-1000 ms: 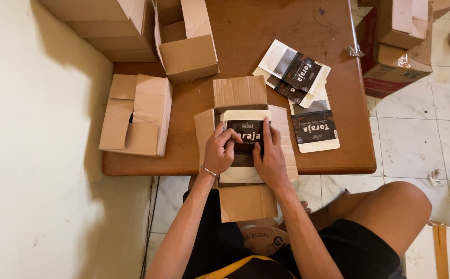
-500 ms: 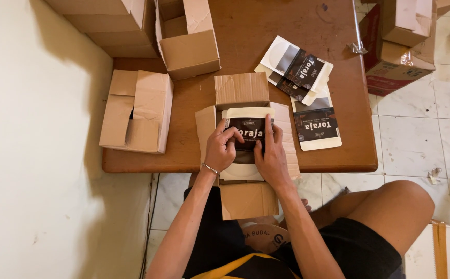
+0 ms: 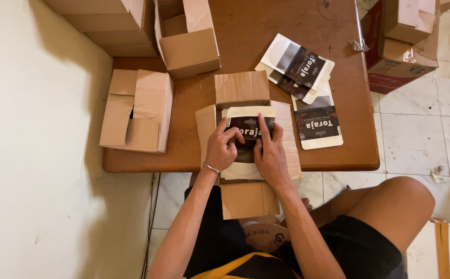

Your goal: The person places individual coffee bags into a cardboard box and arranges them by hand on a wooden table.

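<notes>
An open cardboard box (image 3: 242,89) sits at the near edge of a brown wooden table (image 3: 245,41), its flaps spread out. Inside it lies a flat cream pouch with a black label (image 3: 249,125). My left hand (image 3: 220,148) rests on the pouch's left side, fingers curled on the label. Pressing on the right side is my right hand (image 3: 269,153), its index finger stretched up across the label. Both hands touch the pouch.
Several more cream and black pouches (image 3: 300,67) lie on the table to the right, one (image 3: 318,126) near the box. A closed carton (image 3: 137,111) stands at the left, an open one (image 3: 187,37) behind. Cartons (image 3: 400,41) sit on the tiled floor at right.
My hands have shifted slightly on the pouch; the right index finger now points further up across the label. The pouch stays in the box.
</notes>
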